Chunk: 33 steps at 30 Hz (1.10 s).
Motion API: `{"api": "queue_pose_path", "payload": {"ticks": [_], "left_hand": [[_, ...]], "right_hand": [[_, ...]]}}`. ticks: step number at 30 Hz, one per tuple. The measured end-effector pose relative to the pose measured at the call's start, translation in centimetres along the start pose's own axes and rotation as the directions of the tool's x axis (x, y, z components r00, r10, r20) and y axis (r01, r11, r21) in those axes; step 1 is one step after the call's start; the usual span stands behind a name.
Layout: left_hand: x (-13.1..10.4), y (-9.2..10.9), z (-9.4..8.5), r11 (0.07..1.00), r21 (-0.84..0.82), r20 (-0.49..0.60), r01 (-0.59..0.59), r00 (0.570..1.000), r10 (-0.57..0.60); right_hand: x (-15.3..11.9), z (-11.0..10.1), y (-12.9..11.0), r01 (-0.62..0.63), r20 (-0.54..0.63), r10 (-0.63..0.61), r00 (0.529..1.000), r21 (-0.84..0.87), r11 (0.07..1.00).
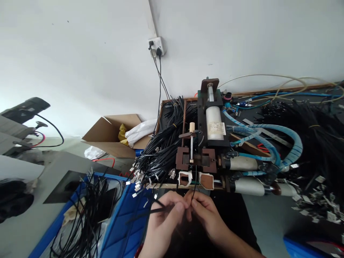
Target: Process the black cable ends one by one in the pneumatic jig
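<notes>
In front of the machine's lower edge, my left hand [167,216] is closed around black cables [155,210], whose ends stick out to the left. My right hand [207,212] touches it at the fingertips, pinching a thin black wire [195,186] that runs up between the machine's jaws. Just above both hands are two brown pads [206,181] with pale edging. Behind them stands the clamping machine [190,159] with brown metal blocks and a white cylinder [214,123]. What lies between my fingertips is too small to make out.
Bundled black cables with metal ends [161,150] lie left of the machine; another heap [317,136] lies right. Blue air hoses [291,143] loop beside it. A blue bin [123,218] with cables stands lower left, an open carton [115,147] behind it. A wall socket [156,46] is above.
</notes>
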State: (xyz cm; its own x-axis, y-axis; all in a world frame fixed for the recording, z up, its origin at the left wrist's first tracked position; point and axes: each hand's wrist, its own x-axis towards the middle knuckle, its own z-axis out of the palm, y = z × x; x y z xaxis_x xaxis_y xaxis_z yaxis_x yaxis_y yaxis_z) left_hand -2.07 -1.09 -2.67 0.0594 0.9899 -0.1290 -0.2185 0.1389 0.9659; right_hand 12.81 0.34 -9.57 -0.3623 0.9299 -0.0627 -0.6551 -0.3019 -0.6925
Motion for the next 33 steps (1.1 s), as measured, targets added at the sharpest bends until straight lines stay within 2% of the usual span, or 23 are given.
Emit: {"api": "queue_pose_path", "payload": {"ticks": [7, 20, 24, 29, 33], "left_hand": [[0.4, -0.3, -0.1, 1.000, -0.008, 0.000, 0.019, 1.000, -0.019], [0.6, -0.5, -0.2, 0.999, -0.032, -0.022, 0.029, 0.999, -0.030], [0.6, -0.7, 0.0, 0.995, -0.099, -0.050, 0.015, 0.999, -0.020], [0.8, -0.4, 0.5, 0.961, -0.273, 0.011, -0.052, 0.998, 0.057], [0.7, -0.5, 0.8, 0.962, -0.259, -0.076, -0.084, 0.995, 0.066]], "right_hand": [[0.3, -0.8, 1.3, -0.089, -0.002, 0.090, 0.996, 0.114, 0.990], [1.0, -0.6, 0.9, -0.125, -0.020, 0.129, 0.991, 0.147, 0.981], [1.0, -0.3, 0.6, -0.128, -0.036, 0.134, 0.990, 0.138, 0.982], [1.1, -0.2, 0.8, -0.100, -0.052, 0.110, 0.993, 0.163, 0.982], [1.0, -0.2, 0.8, -0.101, -0.104, 0.109, 0.989, 0.077, 0.992]]}}
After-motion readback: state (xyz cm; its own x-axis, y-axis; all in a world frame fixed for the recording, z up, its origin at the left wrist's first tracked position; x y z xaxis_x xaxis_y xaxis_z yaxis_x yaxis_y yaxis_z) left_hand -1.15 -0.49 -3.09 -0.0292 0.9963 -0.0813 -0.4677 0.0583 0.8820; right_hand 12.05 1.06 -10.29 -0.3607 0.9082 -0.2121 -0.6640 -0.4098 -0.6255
